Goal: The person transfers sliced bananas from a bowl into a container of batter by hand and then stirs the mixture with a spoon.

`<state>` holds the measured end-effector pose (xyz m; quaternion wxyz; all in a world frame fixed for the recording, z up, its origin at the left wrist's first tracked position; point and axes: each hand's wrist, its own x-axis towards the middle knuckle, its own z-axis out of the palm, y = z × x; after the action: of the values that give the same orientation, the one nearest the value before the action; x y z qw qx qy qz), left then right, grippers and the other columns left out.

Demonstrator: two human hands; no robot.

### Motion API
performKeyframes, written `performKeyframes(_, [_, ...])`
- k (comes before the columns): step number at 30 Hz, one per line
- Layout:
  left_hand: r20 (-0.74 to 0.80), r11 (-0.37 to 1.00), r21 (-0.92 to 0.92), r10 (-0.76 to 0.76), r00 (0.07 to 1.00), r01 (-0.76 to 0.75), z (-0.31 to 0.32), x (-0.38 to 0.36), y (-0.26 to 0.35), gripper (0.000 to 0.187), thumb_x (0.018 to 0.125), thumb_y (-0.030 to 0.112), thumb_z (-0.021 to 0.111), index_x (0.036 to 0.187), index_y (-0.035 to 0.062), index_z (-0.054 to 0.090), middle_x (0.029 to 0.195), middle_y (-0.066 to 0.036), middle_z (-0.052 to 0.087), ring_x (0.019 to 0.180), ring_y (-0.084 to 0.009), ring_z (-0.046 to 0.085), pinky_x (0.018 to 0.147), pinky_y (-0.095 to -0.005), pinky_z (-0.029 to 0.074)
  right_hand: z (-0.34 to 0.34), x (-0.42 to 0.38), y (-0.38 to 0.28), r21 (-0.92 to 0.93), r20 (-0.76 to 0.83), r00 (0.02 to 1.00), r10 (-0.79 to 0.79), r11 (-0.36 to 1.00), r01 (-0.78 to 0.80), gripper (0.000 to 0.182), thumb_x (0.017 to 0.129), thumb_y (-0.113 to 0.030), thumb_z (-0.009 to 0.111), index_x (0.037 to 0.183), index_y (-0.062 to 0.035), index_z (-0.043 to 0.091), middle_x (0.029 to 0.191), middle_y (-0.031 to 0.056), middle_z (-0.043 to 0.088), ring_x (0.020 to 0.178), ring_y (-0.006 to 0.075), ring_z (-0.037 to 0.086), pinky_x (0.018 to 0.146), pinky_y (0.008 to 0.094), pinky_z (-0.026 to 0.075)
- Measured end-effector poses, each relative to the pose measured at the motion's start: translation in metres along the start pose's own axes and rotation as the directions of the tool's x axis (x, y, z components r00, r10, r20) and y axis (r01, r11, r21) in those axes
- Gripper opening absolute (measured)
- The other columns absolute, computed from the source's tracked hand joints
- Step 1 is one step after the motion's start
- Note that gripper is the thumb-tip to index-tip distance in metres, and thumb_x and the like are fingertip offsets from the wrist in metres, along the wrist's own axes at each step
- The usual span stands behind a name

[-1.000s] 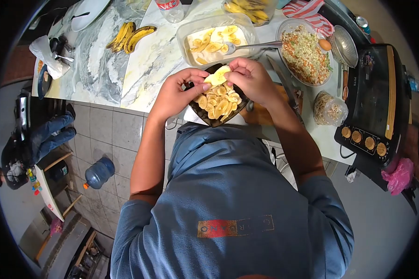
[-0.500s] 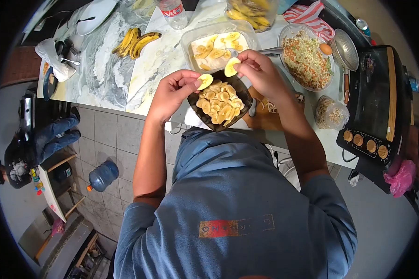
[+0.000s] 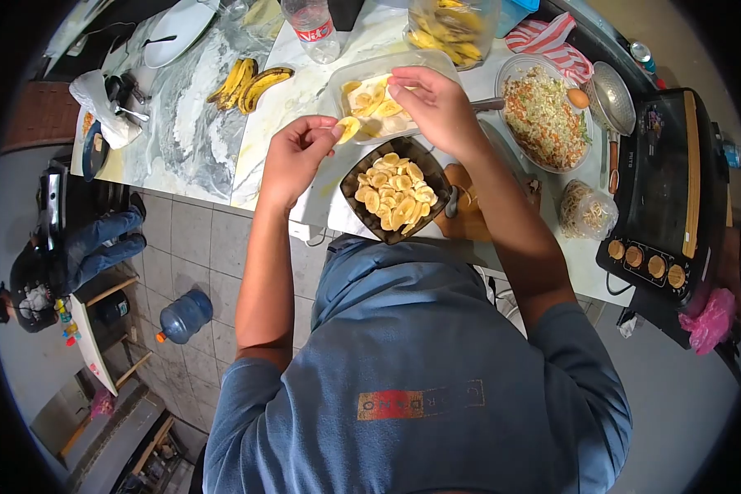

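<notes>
A banana slice (image 3: 348,129) is pinched between the thumb and fingers of my left hand (image 3: 296,156), beside the near left corner of a clear plastic container (image 3: 335,97). Inside that container, banana slices lie on a creamy white layer. My right hand (image 3: 436,111) reaches over the container's right side, fingers stretched and thumb apart, with no slice visible between them. Part of the container is hidden under this hand. Below both hands, close to my body, stands a dark square bowl (image 3: 356,210) heaped with banana slices (image 3: 395,193).
Whole bananas (image 3: 251,82) lie at the back left, near a plastic bottle (image 3: 311,33). To the right are a bowl of shredded vegetables (image 3: 543,115) with an egg, a strainer (image 3: 611,97) and a toaster oven (image 3: 659,181). A wooden board (image 3: 469,218) sits under my right forearm.
My right hand has moved up and over the container; the slice it pinched is no longer visible in its fingers. My left hand, still pinching its slice, has shifted slightly left and up.
</notes>
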<state>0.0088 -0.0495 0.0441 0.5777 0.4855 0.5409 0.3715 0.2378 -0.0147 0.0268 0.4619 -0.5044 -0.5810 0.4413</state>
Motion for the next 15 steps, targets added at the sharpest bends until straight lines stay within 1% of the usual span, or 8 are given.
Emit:
performKeyframes(3, [0.008, 0.984, 0.149, 0.092, 0.996, -0.092, 0.006, 0.014, -0.001, 0.022, 0.089, 0.014, 0.069, 0.104, -0.0022, 0.065, 0.076, 0.001, 0.063, 0.069, -0.0073, 0.055, 0.065, -0.0224, 0.045, -0.021, -0.017, -0.024, -0.163, -0.006, 1.0, -0.023, 0.986, 0.021, 0.031, 0.086, -0.02, 0.069, 0.112, -0.0041, 0.065, 0.096, 0.0085, 0.072, 0.084, 0.0162, 0.067, 0.076, 0.0285, 0.052])
performKeyframes(4, [0.014, 0.984, 0.149, 0.095, 0.995, -0.096, 0.008, 0.018, -0.001, 0.022, 0.089, 0.014, 0.069, 0.104, -0.0022, 0.065, 0.076, 0.001, 0.063, 0.069, -0.0073, 0.055, 0.065, -0.0224, 0.045, -0.029, -0.02, -0.03, -0.233, -0.018, 0.999, -0.034, 0.972, 0.029, 0.03, 0.086, -0.02, 0.07, 0.112, -0.0049, 0.066, 0.095, 0.0071, 0.072, 0.083, 0.0153, 0.067, 0.074, 0.0282, 0.052])
performKeyframes(6, [0.032, 0.918, 0.337, 0.212, 0.977, -0.21, 0.012, 0.024, 0.004, 0.024, 0.088, 0.016, 0.07, 0.104, -0.0018, 0.065, 0.073, -0.001, 0.064, 0.067, -0.0081, 0.056, 0.065, -0.0235, 0.046, -0.046, -0.025, -0.037, -0.265, -0.049, 0.997, -0.051, 0.964, 0.036, 0.029, 0.085, -0.019, 0.07, 0.111, -0.0057, 0.066, 0.093, 0.0063, 0.072, 0.082, 0.0144, 0.067, 0.074, 0.0276, 0.052])
performKeyframes(8, [0.042, 0.886, 0.408, 0.222, 0.974, -0.22, 0.018, 0.024, 0.012, 0.024, 0.088, 0.018, 0.07, 0.103, -0.0011, 0.066, 0.072, -0.002, 0.064, 0.066, -0.0086, 0.056, 0.065, -0.0241, 0.047, -0.057, -0.029, -0.037, -0.295, -0.081, 0.994, -0.07, 0.954, 0.043, 0.028, 0.084, -0.018, 0.071, 0.11, -0.0064, 0.067, 0.091, 0.0056, 0.072, 0.081, 0.0135, 0.066, 0.073, 0.0271, 0.052])
performKeyframes(9, [0.046, 0.85, 0.477, 0.23, 0.972, -0.224, 0.02, 0.025, 0.015, 0.025, 0.088, 0.02, 0.07, 0.101, -0.0004, 0.067, 0.071, -0.004, 0.064, 0.066, -0.0092, 0.057, 0.065, -0.0248, 0.047, -0.061, -0.031, -0.037, -0.298, -0.104, 0.992, -0.066, 0.954, 0.033, 0.026, 0.086, -0.018, 0.07, 0.11, -0.0061, 0.067, 0.09, 0.0029, 0.071, 0.081, 0.0099, 0.063, 0.071, 0.0244, 0.047])
performKeyframes(10, [0.052, 0.849, 0.477, 0.231, 0.972, -0.227, 0.022, 0.026, 0.015, 0.025, 0.088, 0.02, 0.07, 0.101, -0.0004, 0.067, 0.071, -0.004, 0.064, 0.066, -0.0092, 0.057, 0.065, -0.0248, 0.047, -0.064, -0.033, -0.036, -0.3, -0.127, 0.99, -0.061, 0.954, 0.021, 0.024, 0.088, -0.018, 0.069, 0.109, -0.0059, 0.067, 0.09, 0.0003, 0.07, 0.08, 0.0062, 0.061, 0.069, 0.0218, 0.043])
performKeyframes(13, [0.005, 0.858, 0.47, 0.231, 0.973, -0.206, 0.025, 0.026, 0.016, 0.026, 0.088, 0.025, 0.07, 0.098, 0.001, 0.069, 0.07, -0.005, 0.064, 0.064, -0.0104, 0.057, 0.064, -0.0257, 0.047, -0.066, -0.037, -0.035, -0.297, -0.134, 0.991, -0.028, 0.955, -0.013, 0.025, 0.087, -0.018, 0.069, 0.109, -0.0064, 0.068, 0.089, -0.0006, 0.069, 0.079, 0.0067, 0.06, 0.07, 0.0217, 0.043])
performKeyframes(15, [-0.012, 0.814, 0.538, 0.264, 0.964, -0.217, 0.023, 0.02, 0.018, 0.028, 0.088, 0.027, 0.07, 0.097, 0.0011, 0.07, 0.071, -0.006, 0.065, 0.065, -0.0114, 0.057, 0.064, -0.0262, 0.047, -0.065, -0.039, -0.038, -0.324, -0.117, 0.993, -0.03, 0.946, -0.01, 0.024, 0.087, -0.018, 0.07, 0.109, -0.0067, 0.068, 0.088, -0.0005, 0.069, 0.077, 0.0067, 0.06, 0.068, 0.0224, 0.044])
